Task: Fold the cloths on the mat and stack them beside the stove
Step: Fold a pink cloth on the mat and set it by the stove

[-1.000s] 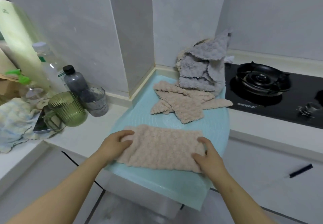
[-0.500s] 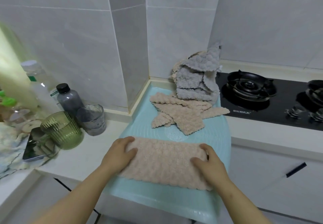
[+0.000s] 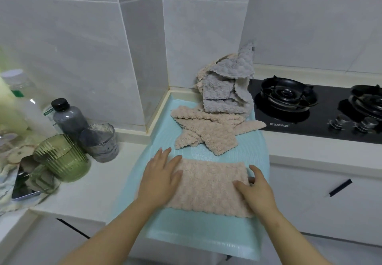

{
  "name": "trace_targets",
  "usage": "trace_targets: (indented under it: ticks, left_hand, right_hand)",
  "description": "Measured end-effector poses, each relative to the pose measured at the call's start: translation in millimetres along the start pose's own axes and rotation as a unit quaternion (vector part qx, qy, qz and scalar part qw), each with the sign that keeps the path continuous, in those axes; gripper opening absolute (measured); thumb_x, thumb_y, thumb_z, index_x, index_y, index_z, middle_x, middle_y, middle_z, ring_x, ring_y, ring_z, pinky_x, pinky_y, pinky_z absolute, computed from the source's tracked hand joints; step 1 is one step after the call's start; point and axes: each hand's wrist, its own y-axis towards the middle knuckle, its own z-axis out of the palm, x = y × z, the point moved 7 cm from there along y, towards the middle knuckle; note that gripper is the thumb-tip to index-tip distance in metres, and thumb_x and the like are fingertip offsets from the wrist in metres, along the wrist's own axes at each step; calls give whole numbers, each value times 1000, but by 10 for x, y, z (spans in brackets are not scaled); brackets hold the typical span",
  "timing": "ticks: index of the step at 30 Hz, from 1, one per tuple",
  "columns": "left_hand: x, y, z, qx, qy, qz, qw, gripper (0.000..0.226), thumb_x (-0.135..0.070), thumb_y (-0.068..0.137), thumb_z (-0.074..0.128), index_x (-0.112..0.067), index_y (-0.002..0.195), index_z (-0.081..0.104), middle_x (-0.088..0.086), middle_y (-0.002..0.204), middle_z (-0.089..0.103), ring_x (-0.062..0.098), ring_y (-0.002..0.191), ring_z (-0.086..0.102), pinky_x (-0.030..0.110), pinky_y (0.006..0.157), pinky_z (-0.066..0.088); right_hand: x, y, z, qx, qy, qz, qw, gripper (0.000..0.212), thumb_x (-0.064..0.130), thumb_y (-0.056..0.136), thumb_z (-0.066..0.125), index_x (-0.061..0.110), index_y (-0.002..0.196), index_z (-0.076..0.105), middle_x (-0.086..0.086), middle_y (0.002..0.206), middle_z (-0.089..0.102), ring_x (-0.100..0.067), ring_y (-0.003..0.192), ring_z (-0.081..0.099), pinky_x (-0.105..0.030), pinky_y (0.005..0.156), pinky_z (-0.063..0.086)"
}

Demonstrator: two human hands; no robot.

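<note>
1. Beige cloth (image 3: 208, 186), folded into a long rectangle, lies flat on the pale blue mat (image 3: 206, 235) in the lower middle of the frame, its scalloped edge toward the bottom.
2. The left grip (image 3: 160, 179) is released: the palm presses flat on the cloth's left end, fingers straight and spread, their tips reaching past the cloth onto the mat.
3. The right grip (image 3: 253, 194) sits at the cloth's right end, thumb laid on top and fingers at the edge. Whether it clasps the edge or only rests there, I cannot tell.
4. Above the folded piece, loose beige cloths (image 3: 208, 134) lie crumpled across the mat.
5. Grey cloths (image 3: 225, 91) are heaped above those, against the tiled wall, just beside the black stove (image 3: 310, 115) at the right of the frame.
6. At the left, on the white bench (image 3: 115, 182), stand a green ribbed glass (image 3: 62, 159), a clear glass (image 3: 99, 142) and a dark bottle (image 3: 68, 117), close together.
</note>
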Motion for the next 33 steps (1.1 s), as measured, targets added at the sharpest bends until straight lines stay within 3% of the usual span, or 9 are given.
trace_targets:
  ticks: [5, 13, 17, 19, 21, 24, 26, 29, 33]
  left_hand:
    - [-75, -71, 495, 160, 94, -31, 982, 118, -80, 39, -39, -42, 146, -9, -6, 157, -16, 20, 144, -19, 43, 114, -12]
    - [-200, -164, 575, 162, 118, -30, 979, 122, -69, 33, -51, -43, 145, -9, -7, 157, -16, 20, 144, -19, 48, 113, -13]
    - [-243, -151, 458, 186, 111, -44, 975, 70, -71, 83, -4, -42, 147, -3, -5, 158, -11, 23, 145, -12, 46, 115, -4]
    - [-327, -113, 263, 111, 80, -50, 989, 52, -45, 96, 32, -36, 145, 19, -1, 154, 16, 22, 139, 16, 36, 110, 18]
    - [-327, -58, 99, 33, -83, -108, 990, 35, -27, 95, 41, -30, 130, 45, 0, 128, 47, 16, 111, 45, 27, 89, 36]
    - [-313, -40, 104, 75, -433, -293, 850, 27, -35, 97, 41, -18, 101, 62, 1, 92, 62, 16, 74, 57, 28, 65, 42]
    - [-350, -44, 118, 116, -507, -355, 777, 44, -52, 95, 35, -17, 95, 62, 1, 86, 64, 16, 72, 60, 27, 62, 45]
    - [-433, -18, 129, 159, -492, -335, 788, 47, -59, 90, 42, -17, 105, 59, 0, 90, 64, 14, 79, 61, 29, 71, 49]
    - [-476, 60, 146, 153, -443, -282, 837, 64, -13, 83, 62, -32, 136, 32, 10, 115, 55, 19, 80, 59, 26, 60, 50]
  right_hand:
    - [-41, -63, 57, 57, -13, 28, 998, 74, 38, 81, 67, 31, 142, 25, 3, 112, 54, -16, 94, 56, -28, 77, 46]
    - [-104, -69, 75, 85, -8, 41, 996, 65, 5, 81, 58, 31, 136, 35, -3, 106, 53, -22, 93, 57, -38, 83, 53]
    - [1, -24, 59, 42, 51, 17, 998, 61, 0, 80, 55, 27, 132, 39, -5, 97, 60, -23, 77, 61, -36, 65, 52]
    - [109, -14, 85, 39, 132, 16, 990, 49, 0, 83, 53, 23, 125, 40, -6, 96, 62, -23, 73, 61, -33, 58, 48]
    - [244, -54, 160, 77, 224, 42, 971, 28, 7, 89, 51, 15, 116, 47, -7, 91, 62, -20, 68, 59, -28, 54, 46]
    - [413, -151, 375, 198, 361, 90, 907, 24, 28, 97, 41, 9, 97, 55, -7, 87, 64, -21, 61, 58, -28, 51, 50]
    - [425, -167, 429, 212, 363, 99, 902, 29, 33, 99, 37, 12, 93, 55, -5, 88, 70, -21, 57, 58, -28, 53, 49]
    - [355, -182, 447, 203, 301, 90, 927, 17, 22, 95, 44, 12, 95, 58, -3, 88, 72, -19, 64, 62, -31, 61, 47]
    - [297, -223, 472, 212, 226, 81, 947, 17, 14, 95, 43, 12, 98, 60, -2, 89, 73, -16, 69, 62, -28, 64, 48]
